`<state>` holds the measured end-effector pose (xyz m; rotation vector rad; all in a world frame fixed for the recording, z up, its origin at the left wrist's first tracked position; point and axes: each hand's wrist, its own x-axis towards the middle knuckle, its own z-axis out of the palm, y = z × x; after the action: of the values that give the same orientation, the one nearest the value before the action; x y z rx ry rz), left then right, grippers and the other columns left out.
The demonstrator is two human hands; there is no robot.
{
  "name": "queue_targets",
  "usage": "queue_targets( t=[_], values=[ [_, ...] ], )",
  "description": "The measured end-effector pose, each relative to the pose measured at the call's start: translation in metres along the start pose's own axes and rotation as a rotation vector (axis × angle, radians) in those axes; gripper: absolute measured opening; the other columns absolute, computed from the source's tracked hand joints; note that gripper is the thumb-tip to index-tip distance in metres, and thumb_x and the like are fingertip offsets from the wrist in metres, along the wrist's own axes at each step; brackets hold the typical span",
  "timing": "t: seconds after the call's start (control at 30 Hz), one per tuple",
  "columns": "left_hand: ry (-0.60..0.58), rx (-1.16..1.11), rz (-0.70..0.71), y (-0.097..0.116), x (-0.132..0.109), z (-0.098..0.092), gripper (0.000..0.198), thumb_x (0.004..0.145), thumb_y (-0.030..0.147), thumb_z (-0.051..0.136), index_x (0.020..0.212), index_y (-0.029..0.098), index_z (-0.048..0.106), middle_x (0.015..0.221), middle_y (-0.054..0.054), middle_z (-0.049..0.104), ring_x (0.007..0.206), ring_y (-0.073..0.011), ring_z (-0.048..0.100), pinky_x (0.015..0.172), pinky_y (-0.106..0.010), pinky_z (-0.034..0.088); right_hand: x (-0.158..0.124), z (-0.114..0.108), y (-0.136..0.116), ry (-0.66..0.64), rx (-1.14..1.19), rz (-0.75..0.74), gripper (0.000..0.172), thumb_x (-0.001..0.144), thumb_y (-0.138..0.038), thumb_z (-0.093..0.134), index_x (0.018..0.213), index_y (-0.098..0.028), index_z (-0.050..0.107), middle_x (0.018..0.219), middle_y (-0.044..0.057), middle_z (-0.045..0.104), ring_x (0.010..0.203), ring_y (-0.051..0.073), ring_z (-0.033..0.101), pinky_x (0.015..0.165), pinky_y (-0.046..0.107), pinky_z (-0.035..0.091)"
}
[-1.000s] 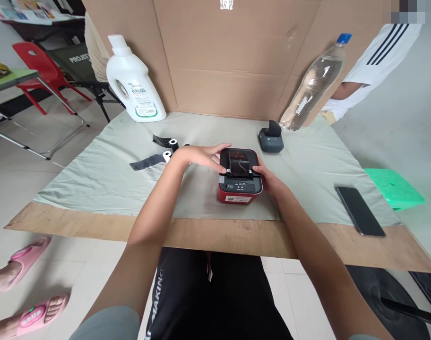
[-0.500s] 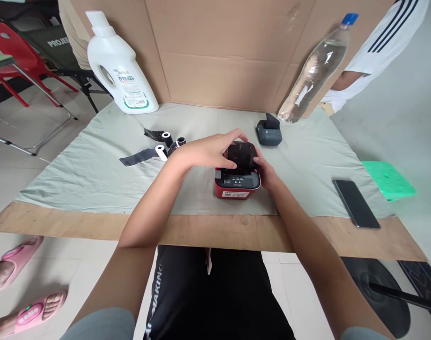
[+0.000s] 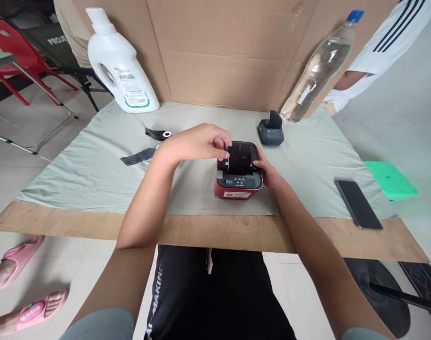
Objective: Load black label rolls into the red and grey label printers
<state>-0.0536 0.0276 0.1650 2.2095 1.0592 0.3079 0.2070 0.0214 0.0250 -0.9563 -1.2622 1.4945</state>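
A red and black label printer [image 3: 238, 188] stands near the table's front edge, with a shiny black roll [image 3: 240, 159] in the recess on its top. My right hand [image 3: 267, 171] grips the printer's right side, thumb on the top edge and the other fingers mostly hidden. Over the recess's left edge, my left hand [image 3: 204, 143] is closed in a pinch beside the roll; a thin dark bit shows at its fingertips, too small to name. Black strip rolls with white cores [image 3: 167, 134] lie left of the printer, partly hidden behind my left wrist.
Behind the printer sits a small dark grey device [image 3: 271, 135] with a raised flap. A white detergent bottle [image 3: 125, 71] and a clear water bottle [image 3: 318, 71] stand before a cardboard panel [image 3: 222, 71]. A phone [image 3: 357, 204] lies at right, near a green object [image 3: 391, 180].
My left hand has drawn back left from over the recess and closed from spread fingers to a pinch, uncovering the black roll. My right hand stays on the printer.
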Motion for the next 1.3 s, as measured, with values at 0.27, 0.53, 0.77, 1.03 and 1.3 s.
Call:
queue_targets(
  t=[0.27,0.53,0.77,1.03,1.3],
  values=[
    [0.148,0.066,0.091,0.003,0.007,0.011,0.013,0.084,0.026,0.062,0.081,0.021,0.074,0.068,0.001,0.066,0.064,-0.0141,0.056,0.064,-0.028,0.037,-0.001,0.004,0.003,0.027,0.053,-0.013,0.062,0.084,-0.064,0.066,0.139,-0.036,0.06,0.149,-0.005,0.066,0.149,0.031,0.051,0.126,0.054,0.039],
    [0.361,0.083,0.121,0.008,0.01,0.018,0.01,0.084,0.024,0.067,0.075,0.02,0.068,0.066,0.002,0.064,0.068,-0.0147,0.057,0.066,-0.029,0.038,0.0,0.01,0.002,0.047,0.081,-0.019,0.064,0.084,-0.075,0.063,0.134,-0.033,0.065,0.139,-0.001,0.072,0.144,0.032,0.057,0.122,0.053,0.045],
    [0.321,0.132,0.157,0.017,0.003,0.017,0.011,0.086,0.024,0.065,0.076,0.02,0.067,0.068,0.003,0.068,0.066,-0.0138,0.059,0.066,-0.028,0.04,-0.001,0.01,0.001,0.046,0.034,-0.002,0.064,0.086,-0.076,0.059,0.132,-0.032,0.066,0.123,0.001,0.077,0.131,0.034,0.066,0.111,0.053,0.053],
    [0.197,0.069,0.157,0.028,-0.006,0.018,0.009,0.088,0.024,0.064,0.082,0.021,0.069,0.072,0.002,0.072,0.068,-0.0156,0.065,0.066,-0.028,0.042,0.0,0.005,0.0,0.059,-0.01,-0.005,0.059,0.08,-0.055,0.065,0.134,-0.032,0.063,0.125,-0.002,0.075,0.129,0.032,0.065,0.11,0.05,0.053],
    [0.374,-0.195,-0.162,-0.026,-0.012,0.039,0.041,0.086,0.043,0.072,0.122,0.025,0.063,0.087,0.0,0.067,0.079,-0.0178,0.064,0.069,-0.029,0.045,-0.002,0.003,-0.001,0.028,-0.003,0.055,0.07,0.071,-0.038,0.068,0.14,-0.034,0.056,0.143,-0.003,0.068,0.142,0.032,0.055,0.126,0.053,0.039]
  ],
)
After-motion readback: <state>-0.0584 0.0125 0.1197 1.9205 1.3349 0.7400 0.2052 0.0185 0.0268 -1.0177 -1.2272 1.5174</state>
